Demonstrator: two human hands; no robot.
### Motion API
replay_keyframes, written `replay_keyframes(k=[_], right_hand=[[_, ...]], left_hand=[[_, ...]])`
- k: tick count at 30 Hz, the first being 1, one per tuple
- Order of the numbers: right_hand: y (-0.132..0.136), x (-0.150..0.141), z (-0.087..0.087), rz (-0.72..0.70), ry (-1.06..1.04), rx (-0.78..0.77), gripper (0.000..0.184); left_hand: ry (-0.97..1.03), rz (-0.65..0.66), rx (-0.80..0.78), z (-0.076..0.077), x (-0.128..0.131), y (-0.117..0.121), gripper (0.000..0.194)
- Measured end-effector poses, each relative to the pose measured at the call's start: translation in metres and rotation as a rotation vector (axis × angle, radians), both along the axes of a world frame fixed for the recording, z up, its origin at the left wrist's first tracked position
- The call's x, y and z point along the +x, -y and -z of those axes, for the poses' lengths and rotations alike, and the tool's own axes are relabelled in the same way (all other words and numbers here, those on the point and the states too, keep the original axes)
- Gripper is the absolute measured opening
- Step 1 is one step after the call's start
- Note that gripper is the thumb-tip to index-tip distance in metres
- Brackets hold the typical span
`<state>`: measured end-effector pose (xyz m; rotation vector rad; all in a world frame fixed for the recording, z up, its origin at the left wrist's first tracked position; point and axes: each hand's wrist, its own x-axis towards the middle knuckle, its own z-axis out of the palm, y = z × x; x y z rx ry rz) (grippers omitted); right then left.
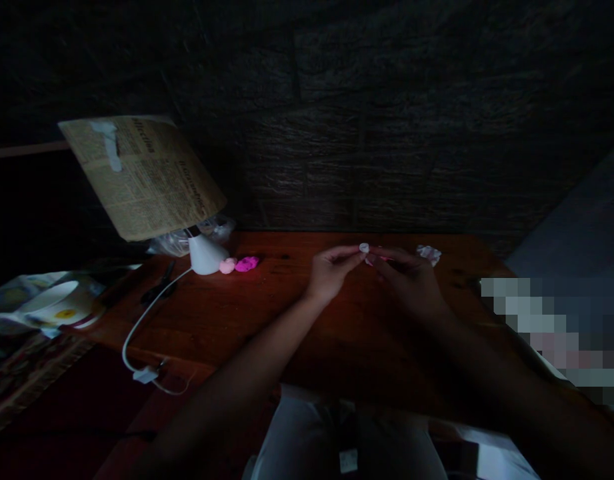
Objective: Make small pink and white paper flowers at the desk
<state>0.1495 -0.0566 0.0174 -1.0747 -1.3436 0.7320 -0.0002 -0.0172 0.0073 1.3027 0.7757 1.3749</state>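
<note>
My left hand (331, 272) pinches a small white piece (364, 247) between thumb and fingertips, above the wooden table. Its material is too dim to make out. My right hand (411, 277) meets it from the other side, fingers closed close to the white piece. A pinkish bit shows under the right fingertips; whether it is a separate thing I cannot tell. Just beyond the right hand lies a crumpled whitish piece (429, 254). Farther left, a pale pink lump (228, 266) and a bright pink lump (247, 264) lie side by side.
A table lamp with a newsprint shade (151, 177) stands at the back left; its white cord (131, 333) hangs over the table (287, 320) edge. Clear plastic (171, 243) lies behind it, dark scissors (159, 283) beside it. A white paper cup (57, 303) is far left. A stone-textured wall (317, 133) rises behind.
</note>
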Motion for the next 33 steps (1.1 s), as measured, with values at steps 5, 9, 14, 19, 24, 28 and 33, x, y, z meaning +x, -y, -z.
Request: replay_keyframes(k=[5, 9, 14, 19, 24, 28, 33], right_hand=[[0.001, -0.004, 0.000, -0.033, -0.047, 0.040, 0.029], [0.001, -0.004, 0.000, 0.029, -0.046, 0.030, 0.027], [0.003, -0.007, -0.001, 0.118, -0.118, -0.017, 0.029], [0.004, -0.010, -0.003, 0.086, -0.168, -0.036, 0.030], [0.004, -0.009, -0.002, 0.070, -0.142, -0.006, 0.026], [0.001, -0.010, 0.004, 0.057, -0.086, 0.044, 0.025], [0.000, -0.016, 0.013, 0.014, -0.045, 0.104, 0.026]], left_hand=[[0.008, -0.047, -0.045, -0.001, 0.001, 0.002, 0.025], [0.013, -0.052, -0.010, 0.000, 0.003, 0.002, 0.019], [0.021, -0.048, 0.061, 0.000, 0.005, 0.003, 0.013], [0.047, -0.042, 0.035, -0.001, 0.005, 0.003, 0.024], [0.072, -0.031, -0.039, -0.001, 0.006, 0.003, 0.022], [0.119, -0.047, -0.091, -0.002, 0.006, 0.005, 0.021], [0.140, -0.101, -0.152, -0.005, 0.004, 0.006, 0.022]])
